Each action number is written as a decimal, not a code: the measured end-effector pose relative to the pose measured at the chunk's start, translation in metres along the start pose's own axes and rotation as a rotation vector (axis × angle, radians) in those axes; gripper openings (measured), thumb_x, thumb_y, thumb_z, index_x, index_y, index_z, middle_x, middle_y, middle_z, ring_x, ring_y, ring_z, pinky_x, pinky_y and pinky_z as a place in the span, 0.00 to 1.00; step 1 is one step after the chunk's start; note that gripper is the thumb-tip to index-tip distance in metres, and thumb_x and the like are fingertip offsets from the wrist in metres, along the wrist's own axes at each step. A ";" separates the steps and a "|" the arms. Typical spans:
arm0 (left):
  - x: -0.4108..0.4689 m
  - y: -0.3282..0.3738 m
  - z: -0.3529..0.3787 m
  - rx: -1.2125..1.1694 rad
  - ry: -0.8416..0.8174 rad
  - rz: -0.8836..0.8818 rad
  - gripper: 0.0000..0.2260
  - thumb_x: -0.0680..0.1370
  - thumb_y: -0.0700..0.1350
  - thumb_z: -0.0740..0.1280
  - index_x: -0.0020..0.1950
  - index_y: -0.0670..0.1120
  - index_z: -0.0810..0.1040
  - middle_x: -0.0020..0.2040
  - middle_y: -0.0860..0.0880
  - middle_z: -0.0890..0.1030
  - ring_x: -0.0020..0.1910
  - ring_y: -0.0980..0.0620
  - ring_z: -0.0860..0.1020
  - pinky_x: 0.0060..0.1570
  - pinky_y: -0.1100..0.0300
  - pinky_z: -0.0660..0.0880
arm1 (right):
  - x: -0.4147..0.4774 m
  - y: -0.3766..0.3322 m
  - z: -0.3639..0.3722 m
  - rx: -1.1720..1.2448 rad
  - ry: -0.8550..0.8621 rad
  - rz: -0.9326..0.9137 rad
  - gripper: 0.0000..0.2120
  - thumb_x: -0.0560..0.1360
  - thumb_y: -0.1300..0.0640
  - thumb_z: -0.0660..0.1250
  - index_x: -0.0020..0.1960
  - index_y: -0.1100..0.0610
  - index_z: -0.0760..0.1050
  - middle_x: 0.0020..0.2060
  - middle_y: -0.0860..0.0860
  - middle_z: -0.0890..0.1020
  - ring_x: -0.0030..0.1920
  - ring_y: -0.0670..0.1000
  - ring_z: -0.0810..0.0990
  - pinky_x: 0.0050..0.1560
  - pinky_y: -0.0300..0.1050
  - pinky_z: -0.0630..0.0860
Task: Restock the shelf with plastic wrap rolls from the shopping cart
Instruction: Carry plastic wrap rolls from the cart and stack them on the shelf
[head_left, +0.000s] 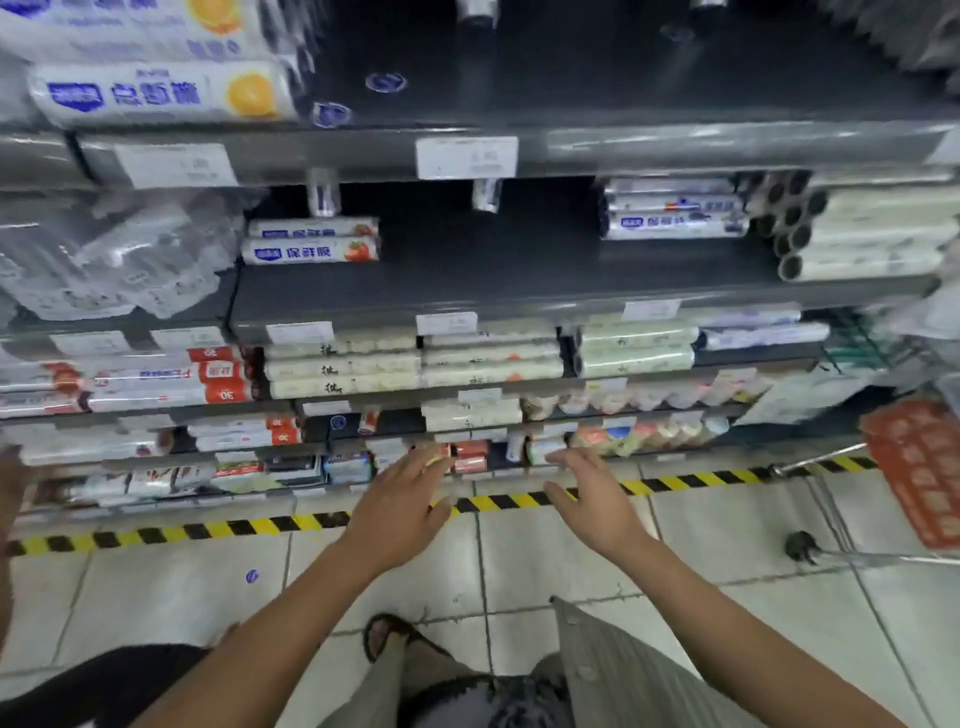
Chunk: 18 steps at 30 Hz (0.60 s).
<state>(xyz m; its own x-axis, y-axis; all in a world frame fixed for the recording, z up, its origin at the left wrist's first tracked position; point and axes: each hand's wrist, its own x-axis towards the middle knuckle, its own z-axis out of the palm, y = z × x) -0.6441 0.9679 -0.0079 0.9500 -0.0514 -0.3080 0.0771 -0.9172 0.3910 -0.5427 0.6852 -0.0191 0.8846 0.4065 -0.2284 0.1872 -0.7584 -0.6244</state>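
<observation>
Shelf (467, 275) middle tier mostly bare: two plastic wrap rolls (311, 243) at its left end, more stacked at its right end. Left hand (400, 512) and right hand (595, 506) both empty, fingers spread, held out before shelf's lowest tiers. Shopping cart (914, 467) just right of shelf.

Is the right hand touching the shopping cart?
Apart. Head view shows floor tile between the right hand and the shopping cart at far right.
</observation>
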 end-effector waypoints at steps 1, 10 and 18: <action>-0.002 0.000 0.005 -0.015 0.010 -0.010 0.31 0.82 0.65 0.48 0.83 0.53 0.59 0.84 0.53 0.55 0.82 0.49 0.56 0.78 0.48 0.58 | -0.005 0.003 0.000 0.011 -0.011 -0.014 0.17 0.79 0.51 0.69 0.67 0.51 0.75 0.61 0.48 0.75 0.63 0.52 0.75 0.61 0.47 0.73; 0.017 0.178 0.095 -0.025 -0.176 0.132 0.31 0.82 0.68 0.46 0.81 0.55 0.62 0.83 0.52 0.57 0.82 0.51 0.56 0.79 0.51 0.59 | -0.147 0.156 -0.086 0.149 0.144 0.256 0.19 0.77 0.49 0.69 0.67 0.48 0.75 0.63 0.43 0.72 0.65 0.45 0.71 0.61 0.37 0.64; 0.112 0.373 0.126 0.078 -0.317 0.486 0.24 0.85 0.60 0.55 0.81 0.56 0.62 0.83 0.54 0.57 0.81 0.52 0.55 0.78 0.53 0.56 | -0.246 0.280 -0.179 0.289 0.449 0.526 0.18 0.76 0.50 0.71 0.65 0.46 0.75 0.62 0.42 0.74 0.65 0.45 0.73 0.65 0.39 0.66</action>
<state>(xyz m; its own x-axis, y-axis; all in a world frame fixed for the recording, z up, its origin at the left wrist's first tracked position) -0.5473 0.5706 -0.0054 0.7329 -0.5783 -0.3585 -0.3790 -0.7846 0.4907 -0.6315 0.2820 -0.0041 0.9271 -0.2672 -0.2628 -0.3737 -0.6056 -0.7025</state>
